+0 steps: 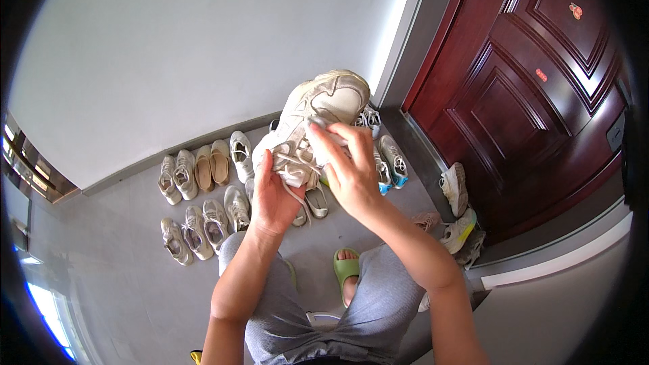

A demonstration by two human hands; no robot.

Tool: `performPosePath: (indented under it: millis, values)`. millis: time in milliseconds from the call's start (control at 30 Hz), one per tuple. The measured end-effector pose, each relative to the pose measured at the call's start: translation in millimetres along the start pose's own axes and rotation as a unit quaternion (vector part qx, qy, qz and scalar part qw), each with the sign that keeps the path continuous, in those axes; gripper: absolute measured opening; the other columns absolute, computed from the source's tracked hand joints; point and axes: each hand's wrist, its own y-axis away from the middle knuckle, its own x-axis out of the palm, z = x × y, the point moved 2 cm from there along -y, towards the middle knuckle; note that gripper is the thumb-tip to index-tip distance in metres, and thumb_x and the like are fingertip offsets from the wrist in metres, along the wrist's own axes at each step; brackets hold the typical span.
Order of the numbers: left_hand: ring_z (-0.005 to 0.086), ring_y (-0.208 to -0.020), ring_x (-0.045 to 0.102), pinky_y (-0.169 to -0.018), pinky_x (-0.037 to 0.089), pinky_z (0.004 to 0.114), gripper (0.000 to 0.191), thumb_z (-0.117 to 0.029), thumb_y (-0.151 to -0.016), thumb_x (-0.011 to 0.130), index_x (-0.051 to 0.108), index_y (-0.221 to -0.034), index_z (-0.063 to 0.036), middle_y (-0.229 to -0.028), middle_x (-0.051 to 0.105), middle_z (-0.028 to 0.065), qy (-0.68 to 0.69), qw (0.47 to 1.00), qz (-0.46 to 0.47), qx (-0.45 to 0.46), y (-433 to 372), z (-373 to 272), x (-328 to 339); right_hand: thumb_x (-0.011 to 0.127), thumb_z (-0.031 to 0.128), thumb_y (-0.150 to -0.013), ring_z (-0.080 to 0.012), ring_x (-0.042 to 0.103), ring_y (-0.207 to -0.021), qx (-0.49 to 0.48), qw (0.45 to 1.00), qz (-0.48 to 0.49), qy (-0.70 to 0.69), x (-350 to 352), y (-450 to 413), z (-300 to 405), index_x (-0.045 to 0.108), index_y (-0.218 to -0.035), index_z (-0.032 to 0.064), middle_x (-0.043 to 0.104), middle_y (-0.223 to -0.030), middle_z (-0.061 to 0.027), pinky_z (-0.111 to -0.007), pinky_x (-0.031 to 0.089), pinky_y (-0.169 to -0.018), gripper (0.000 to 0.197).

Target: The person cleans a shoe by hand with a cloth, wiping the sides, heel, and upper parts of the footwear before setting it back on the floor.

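My left hand [274, 197] grips a cream-white lace-up sneaker [296, 111] by its heel end, thumb along the side. The sneaker is held up before me, its toe pointing away and greyish marks on its upper. Loose laces [296, 159] hang over the opening and down past my left palm. With bent fingers, my right hand [352, 172] presses a crumpled white cloth or wipe [319, 147] to the sneaker near the tongue. Most of that cloth is hidden by my fingers.
Two rows of shoes [185, 175] stand on the grey tiled floor [121, 248] by the white wall [213, 40]. More sneakers [454, 190] lie at right beside a dark red panelled door [522, 106]. A green slide sandal [347, 266] is on my foot.
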Motion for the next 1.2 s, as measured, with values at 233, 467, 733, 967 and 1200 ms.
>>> performPosePath:
  millis: [233,467,733,967,1200]
  values:
    - [0.0206,-0.117,0.059,-0.103,0.045,0.038,0.051,-0.049,-0.104,0.04,0.054,-0.131,-0.0082,-0.126,0.064,0.0061,-0.028,0.995,0.093,-0.034,3.5,-6.1,-7.3,0.072,0.001,-0.074,-0.025,0.058,-0.095,-0.101,0.987,0.068,-0.103,7.5,6.6,21.5,0.064,-0.128,0.0089,0.059,-0.104,-0.0088,-0.036,0.051,-0.081,0.055]
    - [0.0227,-0.124,0.056,-0.108,0.041,0.041,0.054,-0.049,-0.104,0.037,0.048,-0.14,-0.0101,-0.136,0.059,0.0061,-0.071,0.997,0.0,0.009,4.7,0.1,0.6,0.069,-0.006,-0.074,-0.0262,0.056,-0.097,0.001,0.998,0.055,-0.032,0.3,-2.7,11.3,0.065,-0.123,0.0071,0.056,-0.109,-0.0099,-0.036,0.051,-0.082,0.051]
    - [0.0232,-0.122,0.057,-0.105,0.042,0.042,0.052,-0.048,-0.104,0.039,0.051,-0.137,-0.0099,-0.133,0.06,0.0074,-0.064,0.998,0.001,-0.002,3.9,1.8,8.1,0.066,-0.009,-0.072,-0.0279,0.056,-0.101,-0.011,0.999,0.047,-0.007,-7.0,-6.9,-0.6,0.066,-0.124,0.0093,0.057,-0.112,-0.011,-0.037,0.051,-0.083,0.055]
    - [0.027,-0.123,0.056,-0.106,0.041,0.043,0.057,-0.051,-0.104,0.034,0.051,-0.137,-0.0072,-0.133,0.06,0.0112,0.027,0.996,0.065,-0.049,2.8,-0.2,-13.7,0.068,-0.005,-0.071,-0.0244,0.058,-0.099,-0.057,0.989,0.09,-0.102,3.8,1.3,16.2,0.068,-0.121,0.0085,0.061,-0.111,-0.0076,-0.035,0.053,-0.084,0.051]
    - [0.0298,-0.126,0.053,-0.109,0.039,0.044,0.06,-0.049,-0.105,0.032,0.05,-0.137,-0.0013,-0.136,0.057,0.0156,0.024,0.997,0.067,-0.03,0.8,-1.2,-1.6,0.07,0.001,-0.071,-0.0237,0.059,-0.09,-0.056,0.98,0.145,-0.124,-3.1,3.2,18.5,0.069,-0.112,0.0088,0.061,-0.101,-0.0061,-0.037,0.052,-0.078,0.042]
